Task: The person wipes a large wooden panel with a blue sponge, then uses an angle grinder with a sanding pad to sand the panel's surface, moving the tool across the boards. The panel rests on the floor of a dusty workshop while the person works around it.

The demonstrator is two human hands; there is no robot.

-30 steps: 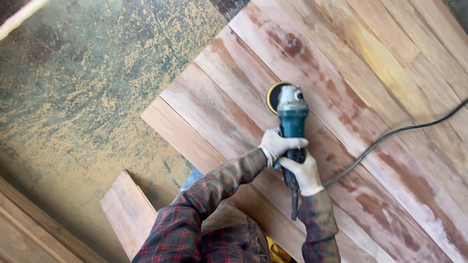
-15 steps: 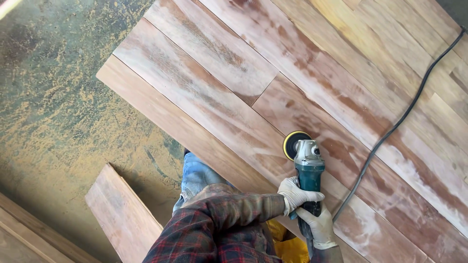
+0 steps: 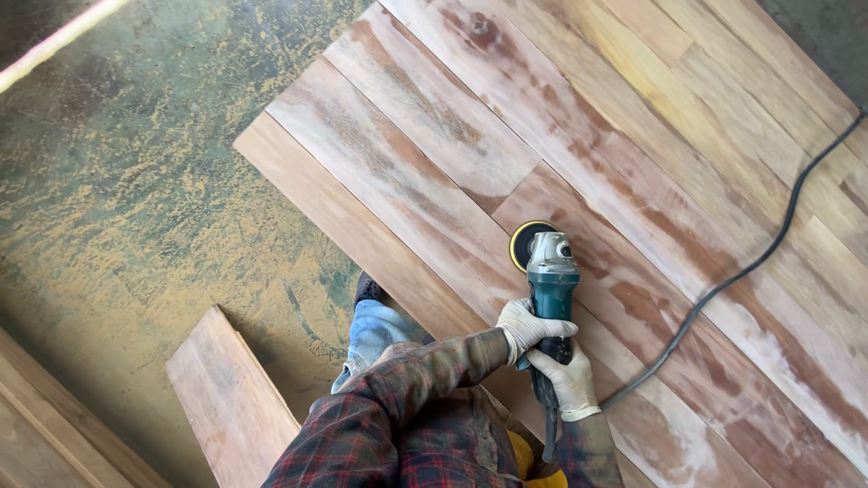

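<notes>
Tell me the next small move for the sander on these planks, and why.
Probably ease the angle grinder forward along its plank. Both gloved hands, left hand and right hand, grip the body, the yellow disc sits on the wood, and reddish unsanded patches lie just ahead. Keep the black cord trailing to the side.

The sander's [image 3: 551, 280] rear grip is covered by the gloved hands, left hand [image 3: 529, 327] over right hand [image 3: 565, 381], and its yellow disc [image 3: 523, 242] shows only as a crescent behind the head. The black cord [image 3: 741, 267] runs out past the right edge. The boards [image 3: 633, 163] are cut off at the top, right and bottom edges. The loose plank [image 3: 231, 398] at near left continues below the bottom edge. The person's shoe [image 3: 369, 287] is mostly hidden under the trouser leg.
</notes>
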